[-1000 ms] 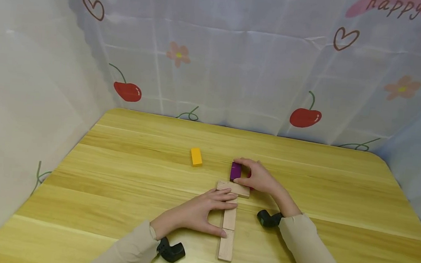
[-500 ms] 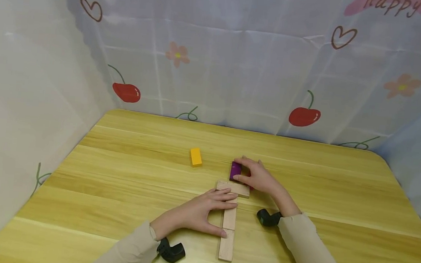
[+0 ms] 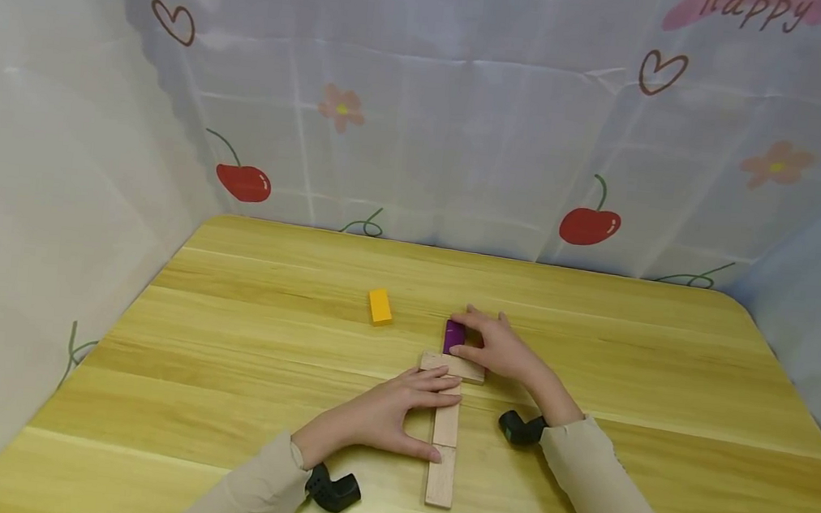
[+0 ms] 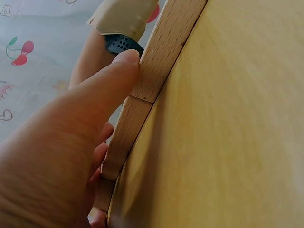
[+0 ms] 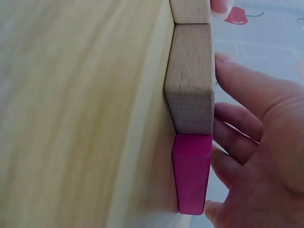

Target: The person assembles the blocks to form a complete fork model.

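My left hand [image 3: 390, 409] lies spread over plain wooden blocks; its fingertips rest near the crosswise wooden block [image 3: 472, 372] and the middle wooden block [image 3: 446, 427]. Its thumb touches the nearest wooden block [image 3: 439, 483]. Together these flat blocks form a T. At the far side of the crosspiece, my right hand [image 3: 508, 353] pinches a purple block [image 3: 454, 337] between thumb and index finger, one at each end. In the right wrist view, a magenta block [image 5: 192, 180] butts against the crosspiece; the head view hides it beneath the hand.
A yellow block [image 3: 380, 308] lies farther back on the wooden table [image 3: 264, 341], left of the purple one. Black wrist devices [image 3: 333, 490] hang at both sleeves. A printed curtain [image 3: 449, 146] stands behind the table.
The purple block has come slightly nearer, up against the crosswise wooden block, with my right hand on it. The magenta block's edge is now covered by that hand. My left hand stays put.
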Demonstrator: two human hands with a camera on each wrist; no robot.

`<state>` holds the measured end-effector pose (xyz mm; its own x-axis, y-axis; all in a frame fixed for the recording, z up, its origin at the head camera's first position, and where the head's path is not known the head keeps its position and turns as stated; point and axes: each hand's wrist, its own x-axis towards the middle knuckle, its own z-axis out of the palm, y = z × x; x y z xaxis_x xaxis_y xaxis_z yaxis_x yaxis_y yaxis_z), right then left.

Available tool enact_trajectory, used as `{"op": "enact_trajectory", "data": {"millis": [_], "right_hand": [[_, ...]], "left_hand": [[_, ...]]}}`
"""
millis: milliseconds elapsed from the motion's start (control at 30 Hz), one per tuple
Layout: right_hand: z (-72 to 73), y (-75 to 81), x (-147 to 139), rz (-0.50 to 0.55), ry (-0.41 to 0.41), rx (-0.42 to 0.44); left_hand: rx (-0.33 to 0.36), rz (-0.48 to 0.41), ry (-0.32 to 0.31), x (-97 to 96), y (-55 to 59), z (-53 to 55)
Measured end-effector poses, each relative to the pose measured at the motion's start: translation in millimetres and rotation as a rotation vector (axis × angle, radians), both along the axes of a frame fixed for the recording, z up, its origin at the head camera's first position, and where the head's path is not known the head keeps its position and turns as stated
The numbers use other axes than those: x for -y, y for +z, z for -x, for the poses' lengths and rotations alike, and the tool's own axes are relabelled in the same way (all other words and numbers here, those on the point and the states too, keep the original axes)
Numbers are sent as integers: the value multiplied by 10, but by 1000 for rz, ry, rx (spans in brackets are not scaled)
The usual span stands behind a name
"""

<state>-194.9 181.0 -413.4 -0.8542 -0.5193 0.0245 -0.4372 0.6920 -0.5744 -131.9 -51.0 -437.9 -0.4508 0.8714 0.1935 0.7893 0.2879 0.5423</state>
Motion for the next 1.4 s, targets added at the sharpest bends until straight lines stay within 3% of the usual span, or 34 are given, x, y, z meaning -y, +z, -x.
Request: {"op": "enact_trajectory", "data": {"millis": [167, 333, 600, 867, 1133, 1400], "right_hand": [[-53, 21, -22, 19, -19, -8], [-196, 116, -67, 48, -41, -39], [-650, 165, -107, 61, -31, -89], [-998, 67, -71, 43, 12, -26], [-1094, 8, -41, -84, 33, -37], [-1089, -7, -38, -110, 35, -53]], "left_hand": [[-1, 4, 1, -8, -25, 0], [1, 5, 9, -13, -45, -3], [32, 18, 37, -6, -34, -11], [69, 29, 86, -1, -4, -15], [71, 31, 82, -12, 11, -26], [49, 31, 74, -6, 56, 6]]}}
